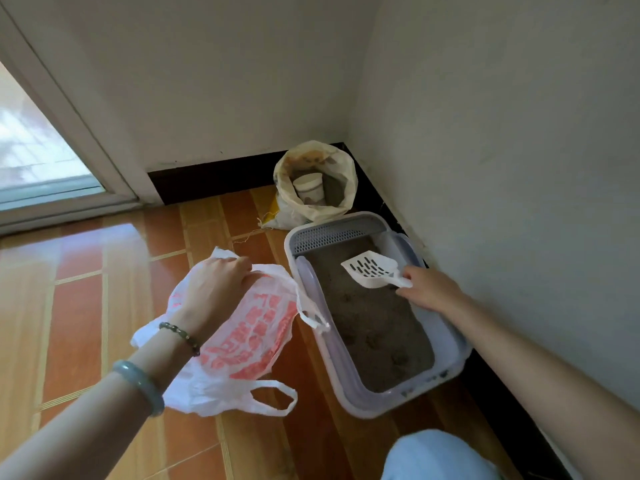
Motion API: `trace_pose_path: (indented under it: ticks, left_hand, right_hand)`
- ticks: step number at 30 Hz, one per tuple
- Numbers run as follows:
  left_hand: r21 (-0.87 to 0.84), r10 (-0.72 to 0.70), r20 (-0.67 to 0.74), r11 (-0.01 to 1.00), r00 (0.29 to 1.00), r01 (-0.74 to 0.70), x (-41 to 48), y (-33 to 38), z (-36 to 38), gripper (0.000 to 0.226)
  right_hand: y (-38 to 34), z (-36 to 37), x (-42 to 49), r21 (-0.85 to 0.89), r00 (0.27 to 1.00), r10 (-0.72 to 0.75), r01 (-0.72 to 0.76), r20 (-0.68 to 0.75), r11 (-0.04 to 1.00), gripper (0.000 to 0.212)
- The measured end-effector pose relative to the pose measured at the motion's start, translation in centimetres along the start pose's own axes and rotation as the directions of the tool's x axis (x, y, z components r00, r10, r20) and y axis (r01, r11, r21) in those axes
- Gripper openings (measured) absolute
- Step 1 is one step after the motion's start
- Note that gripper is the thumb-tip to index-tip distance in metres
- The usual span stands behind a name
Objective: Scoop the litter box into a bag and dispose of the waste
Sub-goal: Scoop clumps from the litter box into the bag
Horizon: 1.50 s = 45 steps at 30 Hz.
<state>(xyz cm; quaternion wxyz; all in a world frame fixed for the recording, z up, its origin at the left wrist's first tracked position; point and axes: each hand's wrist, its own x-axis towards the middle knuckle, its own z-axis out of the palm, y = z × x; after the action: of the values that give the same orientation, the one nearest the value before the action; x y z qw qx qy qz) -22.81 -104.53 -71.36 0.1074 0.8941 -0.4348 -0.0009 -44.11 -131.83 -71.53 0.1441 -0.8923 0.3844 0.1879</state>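
**Knee [440, 457] down beside the litter box [346, 386], bag [242, 341] and scoop [369, 268] in hand**

Pale blue cloth over the bent knee fills the bottom edge, closest of all, just short of the box's near corner. At the far left a glass door [34, 150] in a white frame meets the glossy orange-brown tiled floor [76, 306]. Next comes the left arm, wearing a pale green bangle [138, 386] and a dark bead bracelet [180, 336] at the wrist. The left hand [211, 285] has its fingers curled round the upper edge of the white plastic bag with red print, holding it just above the floor; one bag handle droops onto the box's left rim. In the corner behind stands an open yellowish sack [315, 181] with a white cup [308, 187] inside (the sack touches the box's far end, or very nearly). The white and grey litter box lies along the right wall, filled with grey-brown litter [377, 327] that shows several darker clumps [398, 358] toward its near end. Over the far half, the white slotted scoop is held empty just above the litter. The right hand [429, 287] pinches its handle between thumb and curled fingers, over the box's right rim.
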Motion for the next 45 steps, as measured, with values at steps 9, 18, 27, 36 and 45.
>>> trace_pose_path:
  ticks: [9, 18, 27, 36, 45]
  left_hand:
    - [0.201, 0.239, 0.014, 0.951, 0.971, -0.237, -1.2, 2.4, 0.4, 0.020]
    - [0.460, 0.463, 0.424, 0.630, 0.778, -0.626, -0.1, 3.8, 2.5, 0.041]
    - [0.467, 0.395, 0.568, 0.568, 0.722, -0.678, 3.7, 4.0, 7.4, 0.042]
    - [0.391, 0.376, 0.564, 0.663, 0.735, -0.639, 3.8, 2.8, 7.9, 0.039]
    - [-0.052, 0.093, 0.315, 0.995, 0.944, -0.081, 4.4, 1.3, 3.4, 0.055]
  right_hand:
    - [3.4, -0.6, -2.6, 0.063, 0.993, -0.115, 0.117, -0.024, 0.991, 0.036]
    - [2.7, 0.9, -0.8, 0.099, 0.993, -0.115, 0.115, -0.009, 0.988, 0.028]
    - [3.0, 3.0, 1.2, 0.126, 0.997, -0.072, 0.073, -0.014, 0.989, 0.021]
    - [1.6, 4.7, 2.3, 0.143, 0.999, -0.046, 0.047, -0.007, 0.989, 0.020]
    - [2.1, 3.7, 2.1, 0.053, 0.994, -0.066, 0.071, -0.090, 0.996, 0.022]
